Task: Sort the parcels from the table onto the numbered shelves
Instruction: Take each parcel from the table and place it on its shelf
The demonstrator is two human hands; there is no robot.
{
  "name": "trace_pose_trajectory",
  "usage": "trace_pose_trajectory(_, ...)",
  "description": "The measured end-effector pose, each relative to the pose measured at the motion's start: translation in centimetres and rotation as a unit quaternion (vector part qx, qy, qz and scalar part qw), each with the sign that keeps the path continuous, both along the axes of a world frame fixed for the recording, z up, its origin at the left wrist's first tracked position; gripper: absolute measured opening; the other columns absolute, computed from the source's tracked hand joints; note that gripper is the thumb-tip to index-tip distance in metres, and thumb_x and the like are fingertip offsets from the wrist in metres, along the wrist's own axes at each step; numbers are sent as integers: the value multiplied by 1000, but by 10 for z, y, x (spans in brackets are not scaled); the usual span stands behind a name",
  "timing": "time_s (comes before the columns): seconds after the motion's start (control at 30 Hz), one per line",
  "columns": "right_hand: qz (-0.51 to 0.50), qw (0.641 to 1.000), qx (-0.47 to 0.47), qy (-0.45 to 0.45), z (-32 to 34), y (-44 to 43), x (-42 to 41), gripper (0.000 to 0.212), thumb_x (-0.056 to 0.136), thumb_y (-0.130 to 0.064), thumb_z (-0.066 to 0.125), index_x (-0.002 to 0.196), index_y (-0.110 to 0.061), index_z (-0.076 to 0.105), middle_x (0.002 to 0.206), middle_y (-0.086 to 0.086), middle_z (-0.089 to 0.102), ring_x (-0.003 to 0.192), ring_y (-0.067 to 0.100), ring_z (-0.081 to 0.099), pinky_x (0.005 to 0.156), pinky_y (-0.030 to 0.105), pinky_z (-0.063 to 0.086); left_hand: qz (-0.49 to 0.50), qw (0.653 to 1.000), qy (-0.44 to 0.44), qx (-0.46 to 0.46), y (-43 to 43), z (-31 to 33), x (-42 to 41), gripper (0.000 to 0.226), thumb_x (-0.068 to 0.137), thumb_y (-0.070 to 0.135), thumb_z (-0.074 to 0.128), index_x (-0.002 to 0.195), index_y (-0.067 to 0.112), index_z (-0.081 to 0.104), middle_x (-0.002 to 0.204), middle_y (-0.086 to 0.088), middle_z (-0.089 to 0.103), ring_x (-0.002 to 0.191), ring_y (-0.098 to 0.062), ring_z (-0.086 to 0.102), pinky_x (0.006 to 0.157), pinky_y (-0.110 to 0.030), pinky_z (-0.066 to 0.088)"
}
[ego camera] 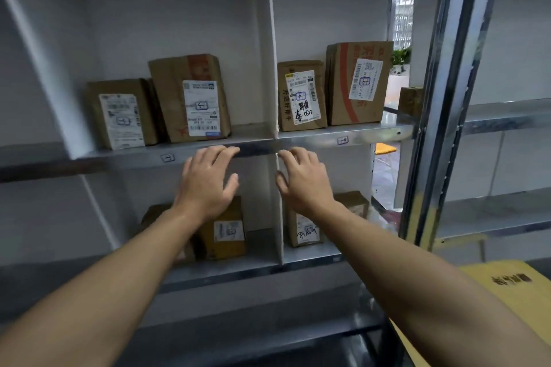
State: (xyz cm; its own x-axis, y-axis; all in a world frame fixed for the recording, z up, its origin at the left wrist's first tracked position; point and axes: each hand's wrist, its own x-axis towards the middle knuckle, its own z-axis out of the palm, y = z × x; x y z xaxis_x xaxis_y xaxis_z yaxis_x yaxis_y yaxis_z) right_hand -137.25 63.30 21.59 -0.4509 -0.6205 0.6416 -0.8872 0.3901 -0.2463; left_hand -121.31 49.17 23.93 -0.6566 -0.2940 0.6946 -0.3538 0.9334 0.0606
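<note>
Both hands are stretched toward a grey metal shelf unit (256, 148). My left hand (208, 182) and my right hand (304, 179) are empty with fingers spread, just below the upper shelf's front edge. On that shelf, left of the white divider (270, 68), stand a small brown parcel (120, 113) and a taller one (190, 97). Right of the divider stand a labelled parcel (301, 95) and a larger box with red print (357, 83). The lower shelf holds a yellow-brown parcel (223, 232) and another labelled parcel (304, 229), both partly hidden by my arms.
Small number tags (167, 157) (343, 140) sit on the shelf's front edge. A metal upright (441, 98) stands at the right, with another shelf unit beyond it. A yellow envelope or box (512, 292) lies at the lower right. A small box (411, 100) rests behind the upright.
</note>
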Motion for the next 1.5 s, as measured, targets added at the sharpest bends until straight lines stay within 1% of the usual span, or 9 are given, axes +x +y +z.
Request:
trace_pose_trajectory(0.23,52,990,131,-28,-50,-46,123,39,101,-48,40,132,-25,45,137,7,48,127,32,45,104,49,37,155,986,-50,42,-22,-47,156,49,87,36,50,134,23,50,128,-2,56,117,-26,47,96,-43,36)
trace_pose_trajectory(0.47,194,959,205,-1,-78,-114,243,42,102,-46,38,137,-23,42,138,10,48,126,36,47,100,50,40,313,938,-102,108,-46,-88,312,52,84,41,43,130,20,56,126,-6,58,115,-31,51,94,-43,37)
trace_pose_trajectory(0.6,267,931,248,23,-96,-157,308,46,102,-47,37,141,-22,38,139,11,46,126,36,46,102,51,38,397,896,-131,150,-54,-117,391,48,93,38,52,138,22,47,134,-5,51,123,-29,44,99,-43,33)
trace_pose_trajectory(0.77,349,889,293,49,-126,-216,386,46,101,-47,39,140,-24,40,139,11,46,126,36,46,102,52,38,472,844,-137,215,-67,-142,472,47,95,39,48,139,25,44,138,-2,48,126,-27,42,102,-42,34)
trace_pose_trajectory(0.93,412,841,338,90,-140,-280,450,46,101,-43,39,142,-24,40,141,12,46,129,37,44,105,50,35,535,799,-128,242,-92,-155,534,46,95,36,46,140,25,42,138,-1,48,125,-26,42,101,-43,33)
trace_pose_trajectory(1.1,477,804,329,136,-138,-342,508,41,102,-43,35,134,-21,49,135,12,52,123,34,50,101,46,36,583,760,-120,262,-130,-161,582,46,96,39,43,141,28,40,140,1,46,125,-25,42,103,-41,32)
trace_pose_trajectory(1.2,509,778,335,153,-143,-372,544,43,102,-46,35,135,-21,48,134,12,53,122,35,51,101,47,38,617,735,-94,267,-143,-171,607,46,96,39,44,140,28,42,139,0,48,126,-25,42,103,-41,32)
trace_pose_trajectory(1.4,558,725,358,188,-160,-408,611,43,102,-48,34,133,-22,45,133,12,51,121,36,50,102,51,38,655,693,-65,296,-144,-196,658,40,94,34,48,132,21,49,127,-5,55,114,-29,49,94,-40,38)
trace_pose_trajectory(1.5,577,702,363,205,-168,-429,649,44,102,-49,33,135,-21,44,134,11,51,121,35,50,101,51,37,682,664,-54,303,-148,-203,693,44,93,36,50,135,22,49,131,-5,54,116,-28,49,94,-41,39)
